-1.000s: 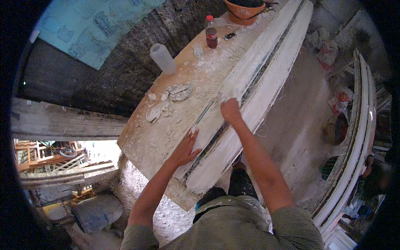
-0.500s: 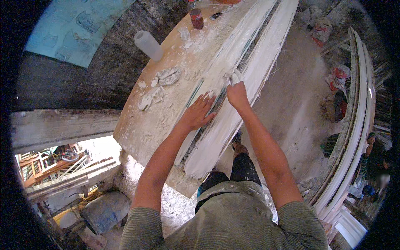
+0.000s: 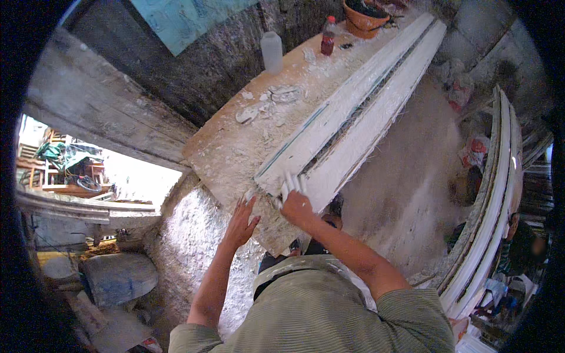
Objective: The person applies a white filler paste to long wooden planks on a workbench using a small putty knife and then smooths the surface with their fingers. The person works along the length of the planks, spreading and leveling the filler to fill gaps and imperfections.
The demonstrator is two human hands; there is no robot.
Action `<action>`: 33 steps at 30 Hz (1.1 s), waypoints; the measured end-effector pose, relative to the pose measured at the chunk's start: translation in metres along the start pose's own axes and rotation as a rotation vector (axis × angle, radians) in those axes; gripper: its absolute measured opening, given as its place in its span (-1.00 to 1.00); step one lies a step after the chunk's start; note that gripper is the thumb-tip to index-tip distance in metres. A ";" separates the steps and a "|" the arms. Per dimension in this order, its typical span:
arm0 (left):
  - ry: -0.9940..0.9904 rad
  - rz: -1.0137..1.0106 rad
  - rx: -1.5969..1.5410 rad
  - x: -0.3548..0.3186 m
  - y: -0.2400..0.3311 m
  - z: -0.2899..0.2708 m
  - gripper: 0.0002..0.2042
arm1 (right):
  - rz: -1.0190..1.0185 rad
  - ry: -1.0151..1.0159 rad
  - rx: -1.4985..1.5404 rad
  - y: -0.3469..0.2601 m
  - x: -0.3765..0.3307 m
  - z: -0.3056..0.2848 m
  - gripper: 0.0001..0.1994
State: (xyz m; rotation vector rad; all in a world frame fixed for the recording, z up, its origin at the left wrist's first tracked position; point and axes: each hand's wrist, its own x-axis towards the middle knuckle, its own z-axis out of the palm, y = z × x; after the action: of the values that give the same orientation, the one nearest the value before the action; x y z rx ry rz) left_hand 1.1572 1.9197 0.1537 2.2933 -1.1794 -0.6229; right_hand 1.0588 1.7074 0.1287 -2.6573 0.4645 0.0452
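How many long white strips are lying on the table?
2. The left strip lies on the table; the right strip runs alongside, slightly apart. The right hand covers part of one end, but likely hides no other strip.

I see L hand (image 3: 238,228) w/ fingers stretched fwd, thumb apart, R hand (image 3: 296,207) nearby, fingers whitish & blurred, R forearm (image 3: 348,245) angled inward.
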 end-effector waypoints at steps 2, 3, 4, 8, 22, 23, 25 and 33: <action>0.128 -0.068 -0.037 -0.029 -0.003 -0.002 -0.37 | -0.219 0.187 -0.106 -0.014 -0.008 0.014 -0.37; 0.159 -0.093 -0.078 -0.041 -0.004 -0.003 -0.37 | -0.232 0.220 -0.078 -0.014 -0.004 0.019 -0.35; 0.187 -0.118 -0.120 -0.051 -0.005 -0.004 -0.38 | -0.218 0.173 -0.062 -0.013 0.003 0.022 -0.33; 0.256 -0.159 -0.177 -0.080 -0.003 -0.005 -0.39 | -0.008 -0.284 -0.109 0.010 0.063 0.017 -0.34; 0.250 -0.220 -0.295 -0.090 -0.001 0.008 -0.41 | 0.008 -0.120 -0.234 0.008 0.027 -0.002 -0.27; 0.246 -0.222 -0.285 -0.088 0.000 0.008 -0.41 | 0.042 -0.155 -0.192 0.013 0.030 -0.008 -0.32; 0.223 -0.247 -0.267 -0.082 0.001 0.011 -0.41 | 0.161 -0.170 -0.082 0.024 0.034 -0.020 -0.43; 0.240 -0.178 -0.338 -0.034 0.010 0.053 -0.52 | 0.111 0.105 -0.004 0.048 -0.035 -0.005 -0.57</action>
State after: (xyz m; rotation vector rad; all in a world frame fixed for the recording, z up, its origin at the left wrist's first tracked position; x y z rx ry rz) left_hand 1.1019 1.9321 0.1247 2.1231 -0.7038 -0.5441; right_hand 1.0097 1.6761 0.1169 -2.6448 0.6459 -0.0602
